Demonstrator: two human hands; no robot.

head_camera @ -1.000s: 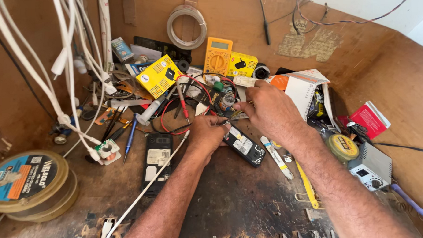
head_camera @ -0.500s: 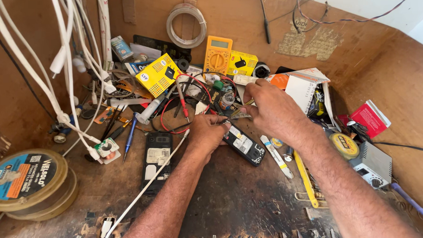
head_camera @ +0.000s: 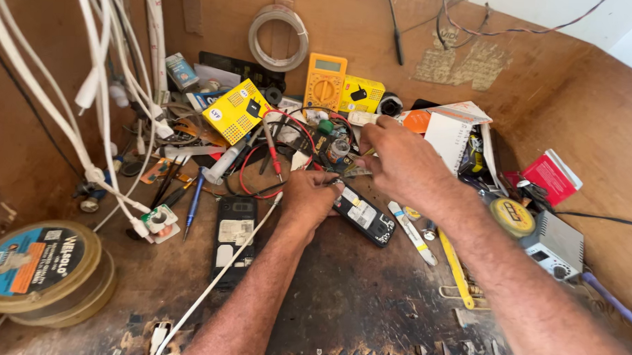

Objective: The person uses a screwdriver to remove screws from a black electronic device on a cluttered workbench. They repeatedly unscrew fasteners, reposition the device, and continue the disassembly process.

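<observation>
My left hand point(head_camera: 308, 197) rests on the dark workbench with its fingers closed against the top end of a small black phone point(head_camera: 363, 215) that lies open, back side up. My right hand point(head_camera: 399, 161) hovers just beyond that phone, fingers curled over a cluster of small parts and a tiny glass bottle point(head_camera: 337, 149); whether it grips anything is hidden. A second black phone point(head_camera: 234, 237) with its back cover off lies to the left of my left forearm. Red multimeter leads point(head_camera: 271, 149) loop in front of both hands.
A yellow multimeter point(head_camera: 325, 82) and yellow boxes point(head_camera: 236, 110) stand at the back. White cables point(head_camera: 101, 107) hang at the left, round tins point(head_camera: 43, 269) sit at the near left. A red box point(head_camera: 552, 177), tape roll point(head_camera: 512, 216), grey unit point(head_camera: 555, 244) and yellow tool point(head_camera: 455, 266) crowd the right.
My right hand has drifted slightly left and closer to the parts above the phone. My left hand has stayed on the phone's top end.
</observation>
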